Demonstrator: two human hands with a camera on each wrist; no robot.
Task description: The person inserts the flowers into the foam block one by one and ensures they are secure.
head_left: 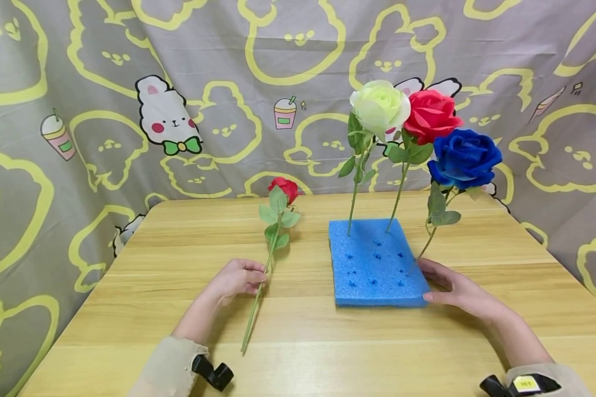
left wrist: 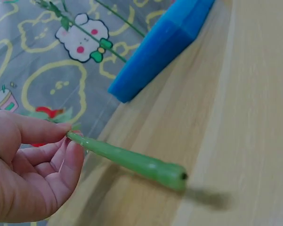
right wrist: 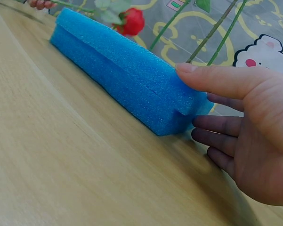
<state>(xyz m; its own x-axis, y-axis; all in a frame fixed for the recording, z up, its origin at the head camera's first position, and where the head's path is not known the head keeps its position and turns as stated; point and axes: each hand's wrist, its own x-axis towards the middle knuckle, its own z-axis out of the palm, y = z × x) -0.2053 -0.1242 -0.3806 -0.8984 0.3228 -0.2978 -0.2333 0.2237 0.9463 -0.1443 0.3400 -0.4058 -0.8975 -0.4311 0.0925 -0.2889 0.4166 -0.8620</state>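
In the head view my left hand (head_left: 239,277) pinches the green stem of a red rose (head_left: 283,189), held slantwise with the bloom at the far end. The left wrist view shows the stem's cut end (left wrist: 172,176) pointing toward the camera. My right hand (head_left: 459,288) touches the right side of a blue foam block (head_left: 372,295). Its thumb (right wrist: 198,75) rests at the block's upper edge, with the other fingers fairly straight by the end face. A pale green rose (head_left: 379,107), another red rose (head_left: 432,117) and a blue rose (head_left: 466,158) stand in the foam.
Several small holes dot the top of the foam block. The block sits on a wooden table (head_left: 298,342). Behind the table hangs a grey curtain (head_left: 218,49) with yellow cartoon outlines. Black straps with mounts (head_left: 212,374) circle both wrists.
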